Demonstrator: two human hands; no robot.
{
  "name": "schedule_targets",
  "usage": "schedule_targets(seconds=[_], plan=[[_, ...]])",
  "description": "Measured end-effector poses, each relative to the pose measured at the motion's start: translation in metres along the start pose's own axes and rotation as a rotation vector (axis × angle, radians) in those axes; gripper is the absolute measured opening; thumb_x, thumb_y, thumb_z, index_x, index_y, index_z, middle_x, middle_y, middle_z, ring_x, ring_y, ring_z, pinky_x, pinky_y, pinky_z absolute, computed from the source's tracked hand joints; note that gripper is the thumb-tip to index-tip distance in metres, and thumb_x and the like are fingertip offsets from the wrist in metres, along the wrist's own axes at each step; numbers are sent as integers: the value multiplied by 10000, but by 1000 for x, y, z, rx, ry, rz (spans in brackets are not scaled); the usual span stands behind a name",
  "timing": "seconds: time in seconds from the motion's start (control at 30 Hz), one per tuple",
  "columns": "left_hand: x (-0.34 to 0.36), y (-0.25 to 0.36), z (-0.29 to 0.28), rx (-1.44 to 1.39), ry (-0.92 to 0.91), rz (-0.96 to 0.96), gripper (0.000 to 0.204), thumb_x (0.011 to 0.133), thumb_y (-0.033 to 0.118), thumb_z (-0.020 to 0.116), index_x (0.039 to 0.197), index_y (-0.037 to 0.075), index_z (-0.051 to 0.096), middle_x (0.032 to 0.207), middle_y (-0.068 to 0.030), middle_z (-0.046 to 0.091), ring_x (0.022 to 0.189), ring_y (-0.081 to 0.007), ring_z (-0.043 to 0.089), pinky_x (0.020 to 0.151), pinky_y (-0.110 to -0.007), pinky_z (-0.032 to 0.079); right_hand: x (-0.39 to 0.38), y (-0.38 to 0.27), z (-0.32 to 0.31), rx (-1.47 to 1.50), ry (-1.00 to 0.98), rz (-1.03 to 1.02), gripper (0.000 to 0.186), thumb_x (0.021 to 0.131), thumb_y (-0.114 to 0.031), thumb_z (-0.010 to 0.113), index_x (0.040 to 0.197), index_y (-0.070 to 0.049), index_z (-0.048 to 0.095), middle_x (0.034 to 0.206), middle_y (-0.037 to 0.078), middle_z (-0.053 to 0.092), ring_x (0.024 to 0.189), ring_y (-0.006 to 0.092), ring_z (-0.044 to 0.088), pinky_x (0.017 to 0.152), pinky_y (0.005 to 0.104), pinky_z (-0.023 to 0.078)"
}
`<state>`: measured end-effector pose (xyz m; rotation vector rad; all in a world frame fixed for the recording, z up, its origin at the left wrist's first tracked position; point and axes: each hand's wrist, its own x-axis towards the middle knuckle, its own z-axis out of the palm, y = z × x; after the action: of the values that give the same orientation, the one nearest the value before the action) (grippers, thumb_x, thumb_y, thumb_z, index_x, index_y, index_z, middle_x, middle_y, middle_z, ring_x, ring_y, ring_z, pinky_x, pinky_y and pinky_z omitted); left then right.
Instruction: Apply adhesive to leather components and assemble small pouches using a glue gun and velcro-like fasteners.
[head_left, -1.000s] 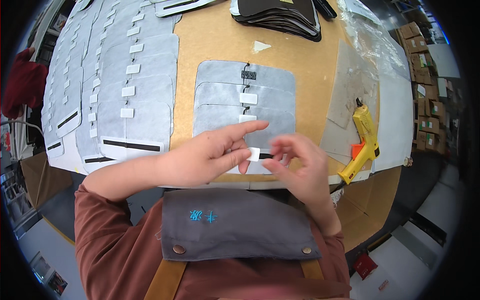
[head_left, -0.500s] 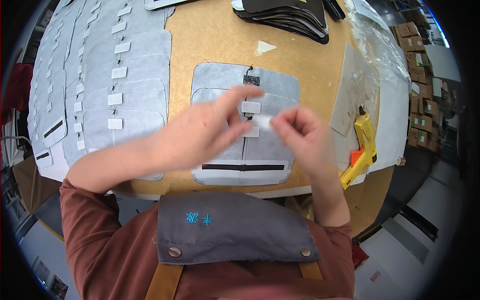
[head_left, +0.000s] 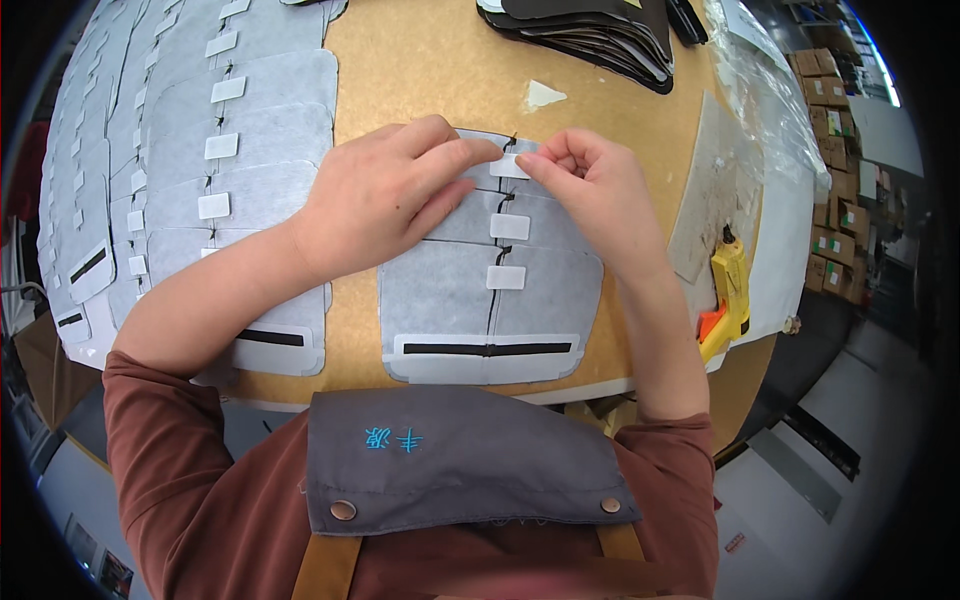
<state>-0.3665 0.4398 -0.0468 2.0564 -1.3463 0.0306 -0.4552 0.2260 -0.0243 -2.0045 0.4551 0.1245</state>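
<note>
In front of me lies a stack of overlapping grey fabric panels (head_left: pixel 440 300) with rounded corners. Along their centre line runs a dark cord, with white rectangular patches (head_left: pixel 509 227) on it. My right hand (head_left: pixel 590 185) pinches the right end of the topmost white patch (head_left: pixel 511 167) between thumb and forefinger; it lies on the farthest panel. From the left, my left hand (head_left: pixel 385 190) rests across the panels with its fingers stretched out. Its forefinger touches the left end of that same patch. The fingertips partly cover the patch.
More grey panels (head_left: pixel 270 200) with white patches overlap in rows at the left. A yellow glue gun (head_left: pixel 732 290) lies on the right beside a stained board (head_left: pixel 715 190). Dark covers (head_left: pixel 590 40) are stacked at the back, near a white scrap (head_left: pixel 544 95).
My right hand has brought the white patch from mid-air onto the far panel, where a dark patterned spot showed before. My left hand has moved away from me and come down onto the panels.
</note>
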Motion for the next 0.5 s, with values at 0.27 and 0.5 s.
schedule_targets(seconds=[0.27, 0.5], plan=[[-1, -3, 5, 60, -45, 57, 373, 859, 142, 721, 1221, 234, 708, 864, 16, 592, 713, -159, 611, 591, -311, 506, 1, 5, 1, -50, 36, -29, 228, 861, -210, 755, 827, 1, 674, 647, 23, 620, 586, 79, 530, 541, 255, 424], [-2, -1, 8, 111, -52, 58, 365, 867, 153, 716, 1220, 246, 711, 859, 13, 584, 711, -162, 605, 592, -307, 508, -13, 9, 2, -111, 135, -64, 206, 871, -206, 740, 932, -24, 666, 679, 2, 547, 612, 97, 508, 558, 279, 422]])
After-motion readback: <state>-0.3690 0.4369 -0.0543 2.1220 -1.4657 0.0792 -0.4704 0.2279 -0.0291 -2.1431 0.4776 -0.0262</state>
